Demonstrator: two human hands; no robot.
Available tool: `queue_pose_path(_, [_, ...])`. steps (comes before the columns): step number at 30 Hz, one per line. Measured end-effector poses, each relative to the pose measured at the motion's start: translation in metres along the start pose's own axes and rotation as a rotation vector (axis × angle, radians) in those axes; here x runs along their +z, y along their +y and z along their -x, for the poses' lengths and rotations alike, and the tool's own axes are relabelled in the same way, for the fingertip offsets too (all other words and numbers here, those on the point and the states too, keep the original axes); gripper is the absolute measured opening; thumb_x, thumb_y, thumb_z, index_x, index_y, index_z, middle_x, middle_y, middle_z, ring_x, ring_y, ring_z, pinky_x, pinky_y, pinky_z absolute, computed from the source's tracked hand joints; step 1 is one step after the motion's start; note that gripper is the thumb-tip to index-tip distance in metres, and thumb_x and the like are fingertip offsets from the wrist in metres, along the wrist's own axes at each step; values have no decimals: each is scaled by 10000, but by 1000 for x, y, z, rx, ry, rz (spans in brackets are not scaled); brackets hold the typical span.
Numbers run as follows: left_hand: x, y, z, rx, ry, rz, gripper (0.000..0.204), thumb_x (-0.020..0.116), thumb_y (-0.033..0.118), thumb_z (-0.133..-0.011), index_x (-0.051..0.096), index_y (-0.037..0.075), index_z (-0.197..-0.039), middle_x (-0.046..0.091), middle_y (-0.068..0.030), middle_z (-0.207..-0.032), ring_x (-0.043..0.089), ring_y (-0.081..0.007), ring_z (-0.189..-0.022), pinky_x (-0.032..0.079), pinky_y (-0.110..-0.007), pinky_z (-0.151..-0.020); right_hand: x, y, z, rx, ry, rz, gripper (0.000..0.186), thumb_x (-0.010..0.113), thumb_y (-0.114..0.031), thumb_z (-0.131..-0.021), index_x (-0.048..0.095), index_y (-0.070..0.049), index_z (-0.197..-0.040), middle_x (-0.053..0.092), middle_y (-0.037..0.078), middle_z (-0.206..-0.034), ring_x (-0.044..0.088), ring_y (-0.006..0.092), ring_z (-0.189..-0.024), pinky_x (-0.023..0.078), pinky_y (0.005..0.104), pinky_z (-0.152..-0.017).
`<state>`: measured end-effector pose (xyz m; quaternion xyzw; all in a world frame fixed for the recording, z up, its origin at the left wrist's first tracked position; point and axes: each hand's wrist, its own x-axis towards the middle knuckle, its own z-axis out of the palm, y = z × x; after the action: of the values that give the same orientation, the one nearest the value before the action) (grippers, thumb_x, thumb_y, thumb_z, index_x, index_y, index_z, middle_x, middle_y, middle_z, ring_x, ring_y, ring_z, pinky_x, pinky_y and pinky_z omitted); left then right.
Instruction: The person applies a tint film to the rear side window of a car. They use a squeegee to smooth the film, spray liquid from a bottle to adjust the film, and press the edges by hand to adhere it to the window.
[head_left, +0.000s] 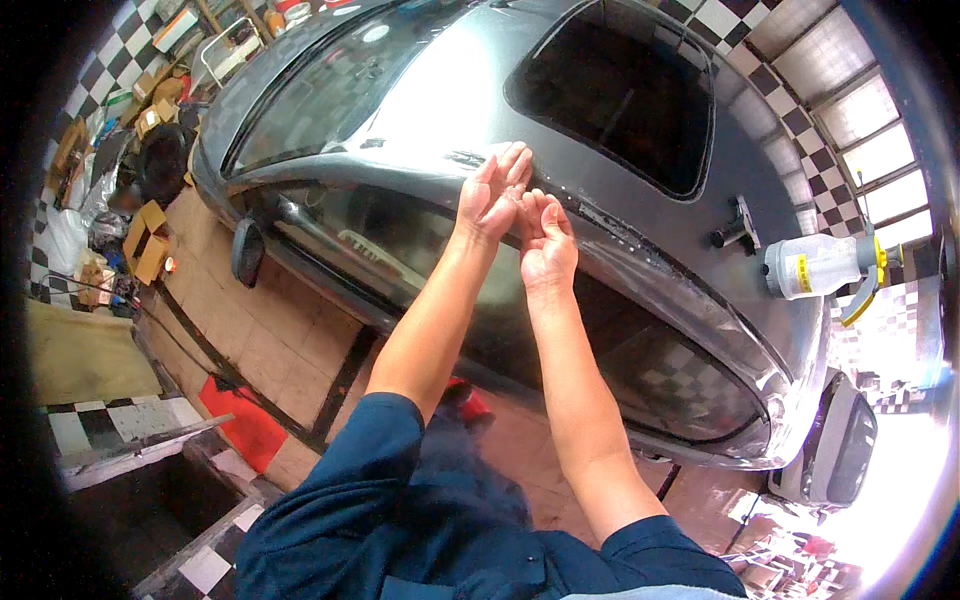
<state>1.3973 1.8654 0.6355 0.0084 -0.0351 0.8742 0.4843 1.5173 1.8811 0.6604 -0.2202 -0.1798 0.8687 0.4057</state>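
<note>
My hands meet over the near roof edge of a dark grey car (455,110), beside its dark sunroof (620,95). My left hand (488,203) is turned palm up, thumb and fingers stretched out. Against it rests my right hand (548,250), its fingers curled in and close to the left palm. Whatever the curled fingers hold, if anything, is too small to make out. Wet-looking specks (605,225) run along the roof edge just right of my hands.
A clear pump sprayer (815,267) with a yellow handle lies on the car's rear. Near it is a small black tool (738,230). Boxes (148,240) and clutter line the left wall. A dark floor pit (150,510) opens at lower left, near a red mat (243,422).
</note>
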Motion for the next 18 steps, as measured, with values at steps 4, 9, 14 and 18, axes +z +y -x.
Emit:
queue_pose_path(4, [5, 0, 3, 8, -32, -57, 361, 414, 223, -964, 425, -7, -1243, 438, -171, -1341, 387, -301, -1269, 258, -399, -1087, 1, 0, 1, -13, 20, 27, 195, 575, -124, -882, 560, -10, -1039, 622, 159, -1070, 612, 292, -992, 501, 419, -905])
queue_pose_path(9, [26, -3, 14, 48, 168, -152, 497, 440, 253, -955, 300, -38, -1332, 344, -189, -1402, 307, -305, -1318, 218, -399, -1106, -3, -3, 2, -35, -16, 52, 182, 574, -134, -882, 571, -20, -1024, 624, 158, -1077, 604, 292, -1018, 484, 425, -930])
queue_pose_path(14, [22, 1, 13, 39, 61, -101, 639, 463, 304, -941, 201, -106, -1355, 272, -251, -1418, 270, -345, -1330, 236, -448, -1100, -2, -1, 2, -24, 4, 53, 201, 579, -133, -879, 565, -21, -1045, 624, 156, -1079, 602, 292, -1024, 480, 424, -932])
queue_pose_path(18, [23, 5, 7, -27, -15, -21, 712, 482, 350, -926, 163, -118, -1358, 229, -274, -1427, 242, -372, -1337, 216, -468, -1104, 1, 0, 3, -19, 18, 24, 209, 581, -132, -877, 562, -17, -1051, 624, 153, -1076, 604, 289, -1016, 481, 424, -929])
